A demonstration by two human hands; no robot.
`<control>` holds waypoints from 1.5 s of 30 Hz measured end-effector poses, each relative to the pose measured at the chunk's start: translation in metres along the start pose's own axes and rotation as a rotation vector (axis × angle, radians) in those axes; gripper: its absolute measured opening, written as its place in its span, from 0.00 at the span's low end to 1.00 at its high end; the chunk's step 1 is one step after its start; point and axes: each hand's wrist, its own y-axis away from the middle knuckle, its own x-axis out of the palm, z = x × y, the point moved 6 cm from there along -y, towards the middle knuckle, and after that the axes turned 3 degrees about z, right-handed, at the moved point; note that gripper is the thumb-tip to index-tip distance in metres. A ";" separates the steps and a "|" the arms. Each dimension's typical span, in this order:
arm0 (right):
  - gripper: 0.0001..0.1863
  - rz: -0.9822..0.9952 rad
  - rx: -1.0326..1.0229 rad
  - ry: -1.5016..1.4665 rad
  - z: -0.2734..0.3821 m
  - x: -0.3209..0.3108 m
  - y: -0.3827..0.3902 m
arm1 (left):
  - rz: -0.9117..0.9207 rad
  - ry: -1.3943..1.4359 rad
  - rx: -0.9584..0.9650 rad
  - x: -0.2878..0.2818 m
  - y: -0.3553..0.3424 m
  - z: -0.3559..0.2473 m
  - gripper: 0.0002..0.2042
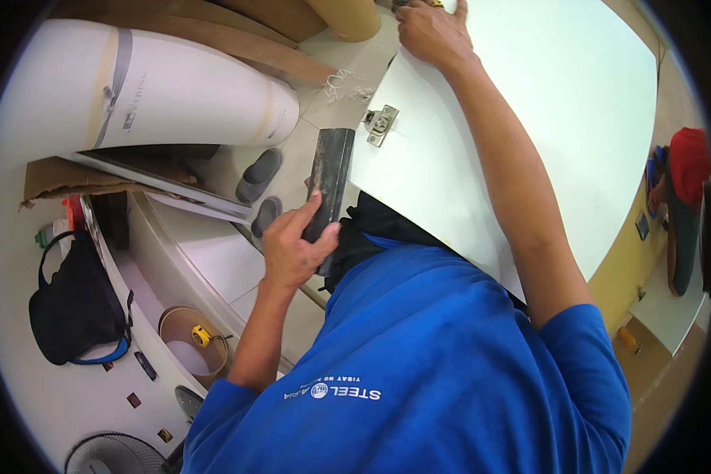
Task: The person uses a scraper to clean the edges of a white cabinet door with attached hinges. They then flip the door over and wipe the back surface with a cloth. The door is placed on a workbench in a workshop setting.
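- Left hand (pixel 292 249): curled partway round dark oblong block (pixel 333 170), by the panel's corner.
- Right hand (pixel 436 33): palm down at the panel's far edge; fingertips cropped, can't tell grip.
- White cabinet-door panel (pixel 565 134): over the lap, hinge (pixel 382 126) on left edge. Probably stiff, slick, heavyish, chip-prone; take opposite edges.
- Block: likely rigid; grip mid-length.

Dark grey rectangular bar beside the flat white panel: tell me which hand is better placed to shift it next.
Left, most likely: the left hand grips the bar beside the panel, while the right hand is farther off, up at the panel's far side.
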 end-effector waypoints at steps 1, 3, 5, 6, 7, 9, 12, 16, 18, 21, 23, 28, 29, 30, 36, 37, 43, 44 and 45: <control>0.13 -0.010 0.008 -0.019 -0.001 -0.002 0.002 | -0.032 0.014 0.003 -0.008 0.000 0.006 0.28; 0.13 0.042 0.009 0.014 -0.001 -0.001 0.002 | -0.137 0.219 -0.238 -0.020 -0.010 0.034 0.27; 0.13 0.041 0.010 0.029 -0.001 -0.002 0.003 | -0.171 0.379 -0.160 -0.019 -0.027 0.038 0.27; 0.13 0.025 0.011 0.021 -0.001 -0.003 0.003 | -0.194 0.462 -0.122 -0.016 -0.034 0.037 0.26; 0.13 0.004 0.013 0.015 -0.001 -0.005 0.003 | -0.140 0.417 -0.149 -0.009 -0.037 0.035 0.26; 0.13 0.004 0.011 0.014 -0.002 -0.003 0.003 | -0.127 0.353 -0.032 0.002 -0.040 0.019 0.27; 0.13 -0.006 0.009 0.024 -0.003 0.000 0.002 | -0.096 0.245 -0.066 0.021 -0.046 0.007 0.29; 0.13 0.000 0.007 0.011 -0.003 0.004 0.002 | -0.119 0.095 0.021 0.035 -0.083 -0.001 0.29; 0.14 -0.021 0.023 0.022 -0.005 0.003 0.003 | -0.063 0.104 -0.055 0.041 -0.095 0.002 0.28; 0.15 -0.049 0.030 0.028 -0.008 0.002 0.004 | -0.083 0.012 0.027 0.030 -0.079 -0.010 0.28; 0.15 -0.085 0.019 0.020 -0.010 0.001 0.004 | -0.116 -0.043 0.137 0.014 -0.043 -0.025 0.27; 0.20 0.066 0.035 0.185 -0.008 0.010 0.004 | -0.204 -0.084 0.108 0.013 -0.042 -0.031 0.28; 0.20 0.033 0.018 0.164 -0.006 0.009 0.005 | -0.188 -0.098 0.077 0.021 -0.053 -0.027 0.28; 0.20 0.029 0.014 0.164 -0.005 0.008 0.004 | -0.204 -0.105 0.125 0.026 -0.058 -0.028 0.29; 0.21 0.062 0.040 0.161 -0.010 0.009 0.006 | -0.063 -0.128 -0.004 0.029 -0.041 -0.014 0.27; 0.20 0.064 0.031 0.165 -0.011 0.009 0.006 | -0.064 -0.105 0.008 0.025 -0.040 -0.017 0.27; 0.20 0.043 0.002 0.150 -0.011 0.007 0.007 | -0.155 -0.111 0.149 0.014 -0.075 -0.040 0.26; 0.20 0.053 0.010 0.150 -0.012 0.007 0.007 | -0.195 -0.080 0.201 0.010 -0.077 -0.045 0.27; 0.20 0.058 0.030 0.148 -0.014 0.007 0.008 | -0.142 -0.119 0.160 0.013 -0.074 -0.041 0.28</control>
